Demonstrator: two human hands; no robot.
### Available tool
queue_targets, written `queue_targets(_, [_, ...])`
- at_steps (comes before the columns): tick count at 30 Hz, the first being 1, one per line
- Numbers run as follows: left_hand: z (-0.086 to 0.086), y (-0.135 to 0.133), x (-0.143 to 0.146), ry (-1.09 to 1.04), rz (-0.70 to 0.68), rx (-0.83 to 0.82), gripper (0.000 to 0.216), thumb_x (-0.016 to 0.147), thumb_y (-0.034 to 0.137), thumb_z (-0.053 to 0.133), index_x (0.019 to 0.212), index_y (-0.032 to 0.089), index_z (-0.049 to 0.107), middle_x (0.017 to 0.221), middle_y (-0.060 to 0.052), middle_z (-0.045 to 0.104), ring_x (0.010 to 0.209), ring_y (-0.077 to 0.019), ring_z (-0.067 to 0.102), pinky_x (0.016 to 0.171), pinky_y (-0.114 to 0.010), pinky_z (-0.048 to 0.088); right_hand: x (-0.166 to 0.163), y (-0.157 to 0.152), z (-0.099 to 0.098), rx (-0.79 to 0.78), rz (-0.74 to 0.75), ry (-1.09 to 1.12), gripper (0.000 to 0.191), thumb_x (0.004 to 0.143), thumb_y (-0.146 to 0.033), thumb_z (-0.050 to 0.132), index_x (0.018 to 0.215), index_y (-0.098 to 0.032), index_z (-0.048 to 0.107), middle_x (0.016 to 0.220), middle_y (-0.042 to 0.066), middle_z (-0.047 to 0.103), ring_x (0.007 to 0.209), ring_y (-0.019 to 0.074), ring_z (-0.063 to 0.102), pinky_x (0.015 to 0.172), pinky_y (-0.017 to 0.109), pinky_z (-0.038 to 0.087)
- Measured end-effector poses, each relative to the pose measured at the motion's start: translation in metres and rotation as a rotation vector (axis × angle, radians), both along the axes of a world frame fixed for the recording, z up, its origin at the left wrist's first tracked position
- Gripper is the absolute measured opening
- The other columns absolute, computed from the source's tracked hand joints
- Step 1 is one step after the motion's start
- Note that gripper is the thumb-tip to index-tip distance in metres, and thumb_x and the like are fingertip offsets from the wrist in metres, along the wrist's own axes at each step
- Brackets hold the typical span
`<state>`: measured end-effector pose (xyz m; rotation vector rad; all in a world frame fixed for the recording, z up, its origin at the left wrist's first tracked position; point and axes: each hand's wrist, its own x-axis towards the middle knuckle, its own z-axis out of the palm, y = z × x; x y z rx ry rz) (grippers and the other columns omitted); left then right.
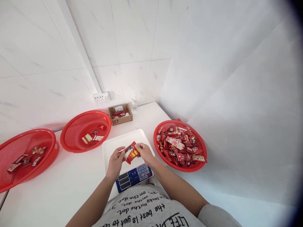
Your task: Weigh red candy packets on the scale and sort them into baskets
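A red snack packet with yellow lettering and a pale patch is held between both hands above a digital scale. My left hand pinches its left edge. At its upper right edge, the fingers of my right hand are closed on it. Beneath the hands lies the scale's white weighing plate, and its blue keypad panel faces my body. To the right, a red plastic basket is heaped with red and pink wrapped snacks.
Two more red baskets stand at left: the nearer-middle basket and the far-left basket, each with several packets. Behind the scale are a cardboard box holding red packets and a clear plastic bottle. A power strip is on the tiled wall.
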<state>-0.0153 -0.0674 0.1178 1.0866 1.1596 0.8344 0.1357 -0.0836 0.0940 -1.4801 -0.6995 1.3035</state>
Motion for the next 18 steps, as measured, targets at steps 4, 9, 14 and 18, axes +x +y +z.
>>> queue_targets(4, [-0.003, 0.002, -0.003, 0.033, 0.004, 0.016, 0.05, 0.072, 0.051, 0.06, 0.108, 0.017, 0.053, 0.066, 0.003, 0.06, 0.062, -0.0131, 0.059, 0.069, -0.032, 0.051, -0.002, 0.001, 0.002, 0.004, 0.014, 0.036, 0.03, 0.07, -0.048, 0.061, 0.068, -0.02, 0.055, 0.069, 0.0, 0.059, 0.064, 0.0137, 0.056, 0.053, 0.025, 0.048])
queue_targets(9, [-0.013, 0.01, -0.02, 0.343, 0.08, 0.214, 0.056, 0.079, 0.048, 0.052, 0.125, 0.019, 0.043, 0.117, -0.014, 0.058, 0.104, -0.0251, 0.058, 0.088, -0.044, 0.047, 0.01, -0.001, -0.005, 0.083, -0.002, 0.087, 0.03, 0.073, -0.042, 0.06, 0.094, -0.02, 0.06, 0.094, 0.005, 0.064, 0.083, 0.016, 0.061, 0.068, 0.03, 0.053])
queue_targets(14, [-0.044, 0.006, -0.031, 0.772, -0.216, 0.676, 0.06, 0.082, 0.045, 0.05, 0.135, 0.021, 0.04, 0.15, -0.013, 0.024, 0.14, -0.0307, 0.014, 0.109, -0.053, 0.021, 0.071, -0.018, -0.027, 0.064, -0.112, -0.481, 0.031, 0.083, -0.032, 0.046, 0.108, -0.019, 0.059, 0.108, 0.008, 0.064, 0.098, 0.0186, 0.059, 0.082, 0.034, 0.05])
queue_targets(18, [-0.078, -0.003, -0.032, 0.887, -0.586, 0.726, 0.059, 0.082, 0.051, 0.047, 0.133, 0.022, 0.046, 0.147, -0.014, 0.032, 0.138, -0.0339, 0.02, 0.105, -0.055, 0.028, 0.121, -0.039, -0.047, -0.148, -0.038, -0.871, 0.035, 0.085, -0.024, 0.041, 0.115, -0.017, 0.057, 0.117, 0.01, 0.061, 0.108, 0.0187, 0.056, 0.094, 0.032, 0.041])
